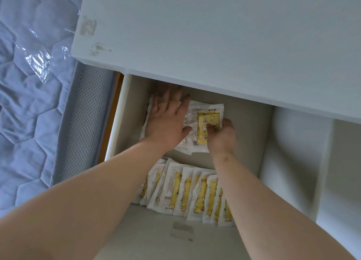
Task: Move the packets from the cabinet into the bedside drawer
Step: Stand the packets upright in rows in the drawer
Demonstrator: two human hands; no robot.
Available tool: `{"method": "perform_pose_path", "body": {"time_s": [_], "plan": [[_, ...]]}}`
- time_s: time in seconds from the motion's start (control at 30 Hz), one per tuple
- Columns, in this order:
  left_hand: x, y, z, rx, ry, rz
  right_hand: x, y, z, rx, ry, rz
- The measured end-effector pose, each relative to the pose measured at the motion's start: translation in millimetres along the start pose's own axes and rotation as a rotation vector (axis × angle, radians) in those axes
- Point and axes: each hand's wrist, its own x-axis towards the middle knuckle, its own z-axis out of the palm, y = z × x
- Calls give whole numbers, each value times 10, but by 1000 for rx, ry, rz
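Observation:
The white bedside drawer (244, 126) stands pulled out under the cabinet top. At its back lies a small pile of white packets with yellow printed contents (202, 140). My left hand (168, 119) lies flat on the left part of that pile with fingers spread. My right hand (220, 134) has curled fingers and pinches the top packet at its right edge. Nearer to me, a row of several more yellow-and-white packets (187, 193) leans overlapped across the drawer floor, partly hidden by my right forearm.
The pale bedside cabinet top (214, 34) overhangs the drawer's back. A blue quilted mattress in clear plastic (35, 83) lies close on the left. A small clear scrap (182, 231) lies on the drawer floor near me. The drawer's right wall (293, 152) is close by.

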Motion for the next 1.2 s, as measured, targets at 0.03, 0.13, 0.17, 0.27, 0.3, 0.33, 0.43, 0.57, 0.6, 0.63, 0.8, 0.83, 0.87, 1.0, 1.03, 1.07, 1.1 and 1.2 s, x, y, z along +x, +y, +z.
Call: {"method": "perform_pose_path", "body": {"time_s": [0.03, 0.13, 0.17, 0.27, 0.3, 0.33, 0.43, 0.57, 0.6, 0.63, 0.8, 0.83, 0.87, 1.0, 1.03, 1.07, 1.1, 1.2], "plan": [[60, -6, -3, -41, -87, 25, 10, 4, -12, -18, 4, -8], [123, -63, 90, -112, -216, 61, -21, 27, -4, -23, -31, -19], [109, -90, 125, -90, -219, 58, -35, 33, -2, -30, -55, -12], [54, -132, 172, -77, -211, 21, -120, 5, -21, -107, -127, 14], [33, -122, 177, -84, -209, 6, -147, 6, -19, -130, -145, 16], [11, -107, 188, -79, -205, -5, -181, 16, -11, -144, -160, 26], [-56, -78, 219, -21, -190, -16, -284, 64, 84, -140, -209, 70], [-84, -117, 158, 50, -221, -33, -342, 92, 174, -133, -252, 45], [-71, -127, 135, 62, -224, -25, -329, 101, 178, -142, -242, 35], [-51, -130, 115, 74, -230, -4, -310, 105, 171, -149, -227, 35], [26, -168, 21, 49, -286, 42, -225, 74, 99, -76, -218, 39], [23, -179, 23, 66, -262, 42, -227, 62, 85, -72, -222, 39], [10, -182, 26, 87, -238, 44, -230, 65, 81, -71, -226, 43], [-37, -112, 82, 143, -229, 58, -254, 128, 124, -31, -242, 74], [-46, -109, 91, 148, -235, 56, -261, 135, 142, -18, -238, 84], [-51, -116, 93, 142, -244, 49, -261, 141, 163, -5, -227, 93], [-59, -134, 98, 125, -259, 40, -265, 137, 180, 11, -214, 105], [-86, -172, 106, 51, -294, 25, -259, 145, 216, 61, -170, 114]]}}
